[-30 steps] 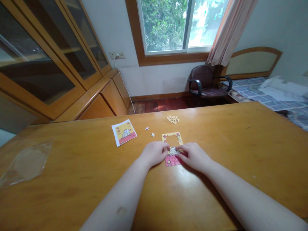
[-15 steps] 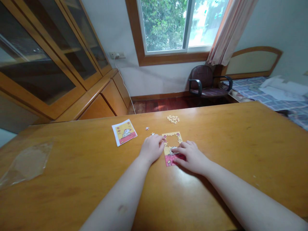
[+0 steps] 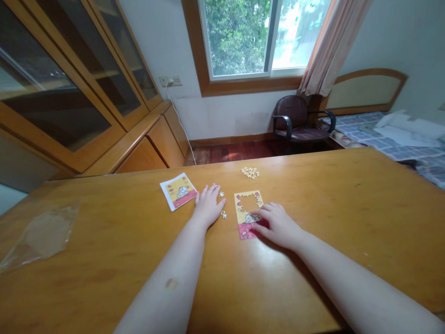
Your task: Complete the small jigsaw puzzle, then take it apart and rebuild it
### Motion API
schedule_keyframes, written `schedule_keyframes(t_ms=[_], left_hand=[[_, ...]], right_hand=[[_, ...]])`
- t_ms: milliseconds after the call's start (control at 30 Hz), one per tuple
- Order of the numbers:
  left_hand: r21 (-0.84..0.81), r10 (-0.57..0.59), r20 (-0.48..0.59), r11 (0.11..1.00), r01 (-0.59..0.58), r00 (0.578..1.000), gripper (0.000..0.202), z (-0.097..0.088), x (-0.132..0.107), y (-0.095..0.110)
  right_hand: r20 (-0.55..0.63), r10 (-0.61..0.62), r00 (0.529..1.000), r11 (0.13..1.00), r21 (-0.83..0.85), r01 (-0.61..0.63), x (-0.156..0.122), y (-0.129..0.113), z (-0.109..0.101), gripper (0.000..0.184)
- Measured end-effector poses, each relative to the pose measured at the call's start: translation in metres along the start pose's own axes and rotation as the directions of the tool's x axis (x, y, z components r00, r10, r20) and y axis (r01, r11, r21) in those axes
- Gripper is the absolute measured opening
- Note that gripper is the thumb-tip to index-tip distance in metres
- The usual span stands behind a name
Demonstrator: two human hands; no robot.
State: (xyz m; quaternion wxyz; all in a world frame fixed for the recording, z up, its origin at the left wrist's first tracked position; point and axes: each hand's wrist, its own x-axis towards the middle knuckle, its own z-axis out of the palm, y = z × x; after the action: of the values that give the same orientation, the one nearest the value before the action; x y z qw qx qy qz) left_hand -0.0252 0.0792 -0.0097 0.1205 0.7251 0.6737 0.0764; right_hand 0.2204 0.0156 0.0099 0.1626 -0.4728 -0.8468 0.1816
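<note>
A partly assembled jigsaw puzzle (image 3: 245, 227), yellow above and pink below with a white cartoon animal, lies flat with a gap in its upper middle. My right hand (image 3: 278, 225) rests at its right side, fingers apart, fingertips touching the pieces. To the left, my left hand (image 3: 206, 207) is spread on the tabletop between the puzzle and a printed reference picture (image 3: 179, 191), its fingertips near a loose puzzle piece (image 3: 221, 195). Another small piece or two (image 3: 223, 215) lies beside the thumb. Beyond the puzzle is a pile of loose pieces (image 3: 250, 172), mostly plain side up.
The wooden table (image 3: 114, 236) fills the foreground, with a clear plastic bag (image 3: 45, 232) at its left. Behind it stand a glass-door cabinet (image 3: 114, 74), a brown armchair (image 3: 292, 116) and a bed (image 3: 368, 127) under a window (image 3: 239, 37).
My left hand has moved left from the puzzle's edge to the loose pieces and spread its fingers. Pieces beside its thumb now show. My right hand has stayed almost in place.
</note>
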Motion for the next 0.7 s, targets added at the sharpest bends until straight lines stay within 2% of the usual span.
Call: schedule_keyframes(t_ms=[200,400,533,700], left_hand=[[-0.002,0.107,-0.085,0.994,-0.107,0.991,0.034,-0.005,-0.007,0.011],[-0.025,0.225,-0.096,0.973,-0.228,0.970,0.030,-0.007,-0.009,0.012],[-0.032,0.162,-0.138,0.985,-0.168,0.977,0.034,-0.010,-0.011,0.013],[0.032,0.064,-0.131,0.998,-0.060,0.989,0.031,-0.013,-0.013,0.014]], right_hand=[[0.004,0.002,1.000,1.000,0.005,-0.002,0.000,-0.001,-0.001,0.030],[0.006,0.005,1.000,1.000,0.003,-0.005,0.001,0.000,0.001,0.028],[0.001,0.006,1.000,1.000,0.000,-0.006,0.000,0.002,0.001,0.027],[0.001,0.005,1.000,1.000,-0.006,-0.005,0.000,0.003,0.001,0.027]])
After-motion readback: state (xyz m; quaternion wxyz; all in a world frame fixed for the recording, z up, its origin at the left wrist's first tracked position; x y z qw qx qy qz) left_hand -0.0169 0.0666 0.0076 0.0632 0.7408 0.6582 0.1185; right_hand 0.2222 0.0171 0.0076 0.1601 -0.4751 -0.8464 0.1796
